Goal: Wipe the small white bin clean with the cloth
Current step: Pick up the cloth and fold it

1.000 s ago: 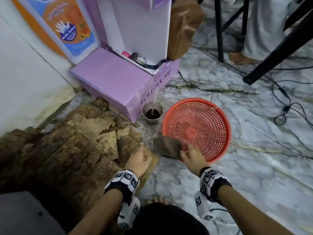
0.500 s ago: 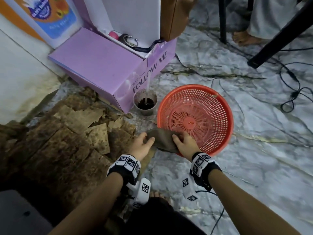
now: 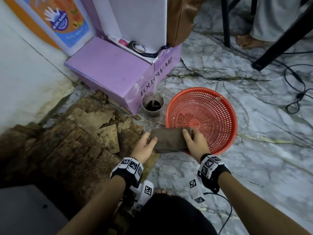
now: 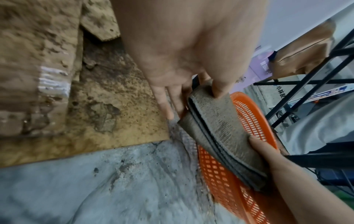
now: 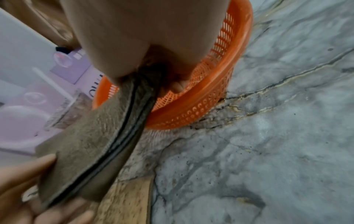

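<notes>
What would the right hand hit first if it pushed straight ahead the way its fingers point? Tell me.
Probably the orange basket: the right hand, gripping the cloth, points across its near rim toward the mesh floor, though depth is unclear.

The head camera is looking steeply down from above at the floor (image 3: 254, 167), taking in both hands, the cloth (image 3: 169, 141) and the basket (image 3: 220, 102) from some way off. The left wrist camera is sitting very near the left hand (image 4: 191, 45), looking along it toward the right, across the cloth (image 4: 220, 128) to the basket (image 4: 220, 174). The right wrist camera is sitting just as near the right hand (image 5: 143, 37), facing left and down along the cloth (image 5: 86, 144). All three views are sharing the cloth, the basket's near rim and the floor beneath.
</notes>
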`<state>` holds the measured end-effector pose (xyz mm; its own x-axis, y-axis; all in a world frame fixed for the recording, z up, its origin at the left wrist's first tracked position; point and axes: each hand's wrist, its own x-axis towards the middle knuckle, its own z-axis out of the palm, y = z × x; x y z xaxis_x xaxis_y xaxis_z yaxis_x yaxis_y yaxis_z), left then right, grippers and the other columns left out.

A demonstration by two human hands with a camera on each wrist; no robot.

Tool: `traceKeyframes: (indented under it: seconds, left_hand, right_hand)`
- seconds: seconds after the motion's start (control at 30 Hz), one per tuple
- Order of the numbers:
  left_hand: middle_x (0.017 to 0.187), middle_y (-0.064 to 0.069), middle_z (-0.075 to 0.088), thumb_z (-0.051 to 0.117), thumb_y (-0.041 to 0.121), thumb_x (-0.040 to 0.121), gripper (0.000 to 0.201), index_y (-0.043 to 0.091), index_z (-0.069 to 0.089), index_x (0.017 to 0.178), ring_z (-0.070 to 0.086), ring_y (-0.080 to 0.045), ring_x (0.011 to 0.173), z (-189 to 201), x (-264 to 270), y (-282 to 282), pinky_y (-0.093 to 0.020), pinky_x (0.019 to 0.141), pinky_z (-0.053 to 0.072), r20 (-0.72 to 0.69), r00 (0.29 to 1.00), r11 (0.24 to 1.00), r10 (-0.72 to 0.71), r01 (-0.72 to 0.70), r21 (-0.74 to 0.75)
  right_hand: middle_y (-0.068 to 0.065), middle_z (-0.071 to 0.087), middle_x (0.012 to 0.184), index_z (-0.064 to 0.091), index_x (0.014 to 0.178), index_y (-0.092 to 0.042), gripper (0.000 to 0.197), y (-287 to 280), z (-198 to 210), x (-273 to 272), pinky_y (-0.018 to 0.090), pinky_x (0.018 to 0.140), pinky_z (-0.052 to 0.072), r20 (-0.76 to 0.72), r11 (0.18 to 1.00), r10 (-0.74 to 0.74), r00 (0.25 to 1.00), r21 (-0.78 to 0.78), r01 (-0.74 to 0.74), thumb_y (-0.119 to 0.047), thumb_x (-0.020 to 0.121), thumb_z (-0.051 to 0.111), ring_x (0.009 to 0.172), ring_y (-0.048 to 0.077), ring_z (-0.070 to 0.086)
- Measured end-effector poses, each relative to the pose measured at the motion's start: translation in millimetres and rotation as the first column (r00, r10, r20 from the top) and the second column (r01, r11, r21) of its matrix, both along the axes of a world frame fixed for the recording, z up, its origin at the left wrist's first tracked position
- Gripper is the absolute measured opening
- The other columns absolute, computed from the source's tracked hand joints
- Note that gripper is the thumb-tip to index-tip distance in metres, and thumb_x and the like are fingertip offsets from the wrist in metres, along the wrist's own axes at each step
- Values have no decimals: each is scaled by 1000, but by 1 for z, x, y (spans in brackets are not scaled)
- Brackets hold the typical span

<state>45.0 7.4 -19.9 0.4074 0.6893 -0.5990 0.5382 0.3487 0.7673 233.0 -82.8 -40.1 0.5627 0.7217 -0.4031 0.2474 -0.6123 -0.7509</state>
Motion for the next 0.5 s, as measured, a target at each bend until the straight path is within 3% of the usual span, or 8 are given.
traceKeyframes:
  seconds: [0.1, 0.13, 0.2, 0.23, 0.33, 0.4, 0.5]
  left_hand:
    - [134, 14, 44, 46, 36, 105, 47, 14, 40, 147, 43, -8, 131, 17, -11, -4, -23, 104, 34, 17, 1000, 997, 7, -8, 76]
    - [133, 15, 51, 47, 37, 104, 40, 19, 46, 139, 48, -11, 132, 19, -16, -4, -26, 107, 37, 38, 999, 992, 12, -17, 124]
    - [112, 18, 62, 47, 33, 104, 13, 32, 52, 116, 60, -3, 114, 37, -25, -4, -24, 98, 46, 72, 997, 959, 26, -45, 279]
    - [104, 16, 63, 46, 33, 105, 8, 34, 51, 110, 62, -1, 104, 50, -29, -5, -26, 93, 49, 91, 995, 930, 37, -68, 360]
    - [88, -7, 58, 44, 35, 103, 18, 18, 49, 104, 59, -21, 82, 100, -40, -3, -46, 80, 49, 175, 981, 818, 81, -165, 551]
    - [89, -14, 57, 44, 38, 102, 23, 15, 49, 106, 58, -28, 82, 137, -52, -3, -50, 79, 48, 215, 970, 765, 110, -221, 605]
    - [93, -18, 58, 42, 45, 102, 23, 23, 49, 106, 60, -30, 85, 190, -79, -7, -55, 79, 49, 245, 959, 740, 140, -266, 619]
  right_hand:
    - [-5, 56, 78, 53, 99, -13, 24, -3, 24, -10, 32, 72, 39, 31, 990, 68, 997, 118, -71, -37, 102, 49, 78, 16, 56]
    - [-6, 55, 78, 52, 100, -15, 23, -2, 34, -13, 30, 70, 38, 43, 983, 103, 994, 145, -109, -37, 103, 48, 76, 12, 55]
    - [-7, 58, 80, 50, 106, -19, 19, 0, 60, -18, 23, 64, 38, 90, 959, 190, 978, 195, -205, -38, 104, 45, 75, 6, 58]
    - [-7, 61, 82, 49, 109, -21, 18, 1, 75, -20, 20, 62, 39, 116, 941, 232, 966, 224, -253, -38, 104, 44, 76, 5, 60]
    - [-3, 63, 84, 47, 112, -24, 17, 11, 129, -29, 22, 61, 44, 182, 875, 319, 930, 321, -363, -38, 105, 42, 74, 6, 62]
    - [-5, 61, 82, 48, 109, -24, 15, 20, 168, -36, 23, 61, 44, 211, 831, 357, 910, 374, -412, -38, 105, 42, 73, 4, 61]
    - [-1, 62, 86, 48, 105, -25, 11, 29, 226, -49, 31, 66, 48, 204, 758, 480, 853, 393, -521, -36, 105, 44, 78, 6, 62]
